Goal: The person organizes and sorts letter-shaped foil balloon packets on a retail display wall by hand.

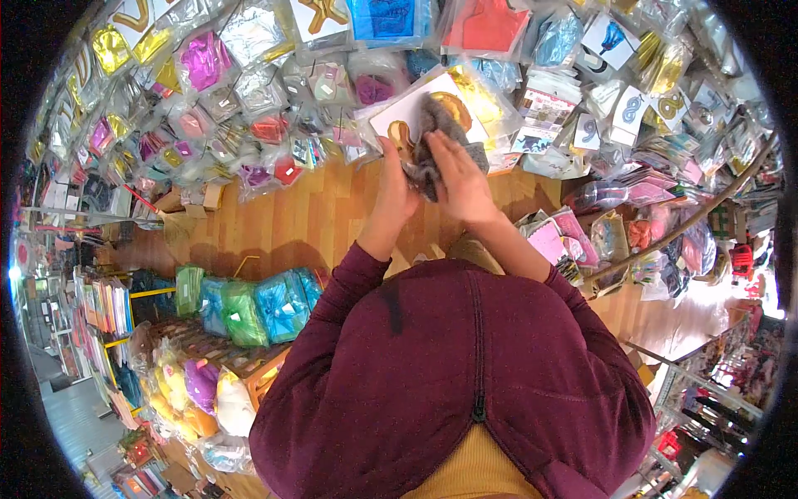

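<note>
A clear plastic packet (pixel 384 123) with a gold foil balloon pictured on a white card is in front of me, at the hanging display. My left hand (pixel 400 185) grips its lower left edge, thumb up at the side, the other fingers partly hidden behind. A dark grey cloth (pixel 475 155) lies bunched across the packet. My right hand (pixel 460 179) presses the cloth against it, fingers together and slightly blurred. Right beside the cloth, more gold foil (pixel 489 98) shows through plastic.
Packets of foil balloons, including a blue one (pixel 382 18) and a red one (pixel 486 25), hang in dense rows ahead. Blue and green packages (pixel 243 314) and plush toys (pixel 199 384) sit behind to the left. A long stick (pixel 690 237) crosses stacked goods on the right. Wooden flooring (pixel 278 218) lies below.
</note>
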`<state>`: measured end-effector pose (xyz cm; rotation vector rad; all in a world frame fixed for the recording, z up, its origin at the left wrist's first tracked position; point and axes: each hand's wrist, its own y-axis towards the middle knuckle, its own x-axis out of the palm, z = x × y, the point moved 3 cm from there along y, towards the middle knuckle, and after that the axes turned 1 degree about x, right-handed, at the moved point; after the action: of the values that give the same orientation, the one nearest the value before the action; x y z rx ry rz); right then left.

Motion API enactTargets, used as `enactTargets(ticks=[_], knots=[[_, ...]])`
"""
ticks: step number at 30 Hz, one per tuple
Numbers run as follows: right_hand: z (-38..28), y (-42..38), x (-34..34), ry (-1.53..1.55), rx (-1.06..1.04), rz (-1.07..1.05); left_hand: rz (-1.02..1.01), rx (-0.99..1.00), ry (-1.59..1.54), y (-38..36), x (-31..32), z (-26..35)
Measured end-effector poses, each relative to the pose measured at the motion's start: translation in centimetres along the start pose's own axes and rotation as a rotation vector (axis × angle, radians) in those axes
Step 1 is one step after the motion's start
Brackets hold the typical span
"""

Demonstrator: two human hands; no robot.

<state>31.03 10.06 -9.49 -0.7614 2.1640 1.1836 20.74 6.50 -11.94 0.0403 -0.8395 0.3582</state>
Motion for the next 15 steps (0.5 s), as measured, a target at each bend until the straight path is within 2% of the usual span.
enactTargets(ticks=[2,4,5,6,7,8,9,10,12,13,15], knots=[[2.0,-0.1,-0.5,-0.047,0.165,0.053,0.096,-0.046,-0.048,0.1,-0.4,-0.5],[4.6,-1.0,-1.2,-0.049,0.294,0.121,0.051,0.022,-0.047,0.4,-1.1,-0.7],[6.1,-1.6,-1.6,-0.033,0.356,0.158,0.111,-0.006,-0.028,0.3,-1.6,-0.8],[7.8,-2.4,-2.1,0.098,0.527,0.239,0.171,-0.033,-0.007,0.2,-2.0,-0.7],[9.7,-3.5,-2.8,0.063,0.483,0.322,0.189,-0.021,-0.009,0.0,-2.5,-0.7],[12.2,-5.3,-2.9,0.381,0.681,0.409,0.191,-0.018,-0.008,-0.1,-3.2,-0.7],[13.3,-6.2,-3.2,0.836,0.829,0.552,0.227,-0.022,-0.003,-0.3,-4.0,-0.8],[13.3,-6.7,-4.0,1.159,0.906,0.667,0.262,-0.031,0.0,-0.7,-4.6,-0.8],[14.4,-8.1,-5.1,1.425,1.01,0.692,0.24,-0.021,-0.019,-1.3,-5.2,-0.9],[14.4,-8.4,-5.5,1.419,1.015,0.699,0.259,-0.019,-0.045,-1.4,-5.7,-1.1],[13.7,-8.5,-6.1,1.599,1.042,0.763,0.265,-0.027,-0.059,-1.7,-5.8,-1.3]])
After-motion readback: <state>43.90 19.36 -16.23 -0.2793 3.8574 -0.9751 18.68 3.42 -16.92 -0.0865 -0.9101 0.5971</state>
